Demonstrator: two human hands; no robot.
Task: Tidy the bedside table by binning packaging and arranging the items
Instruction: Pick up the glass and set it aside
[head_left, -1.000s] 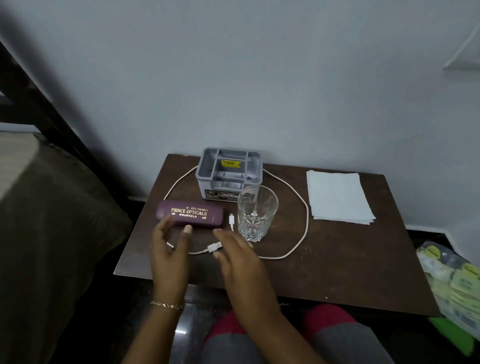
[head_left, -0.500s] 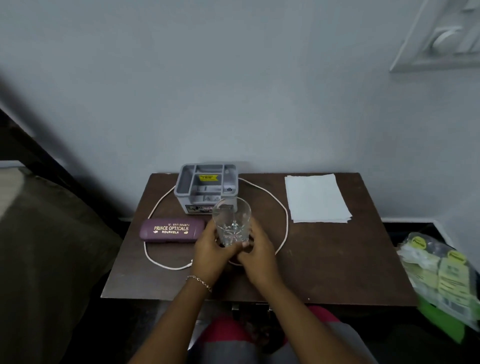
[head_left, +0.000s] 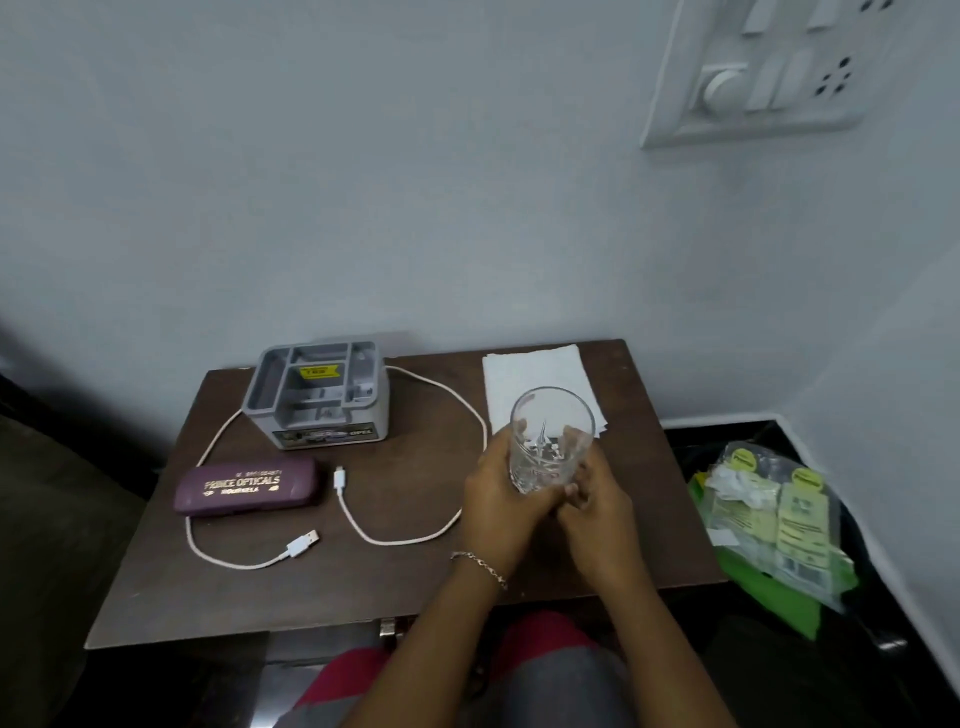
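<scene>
Over table (head_left: 415, 582), glass (head_left: 550, 421) upright (rim up)

Spectacle case (head_left: 248, 486) lies before organiser (head_left: 318, 393), left of glass (head_left: 549, 440).

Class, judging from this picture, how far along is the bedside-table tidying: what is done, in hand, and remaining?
Done, seemingly: plastic packets lie off the table, at its right. In hand: the left hand and right hand both hold the glass. Remaining: the white cable sprawls loose around the grey organiser.
</scene>
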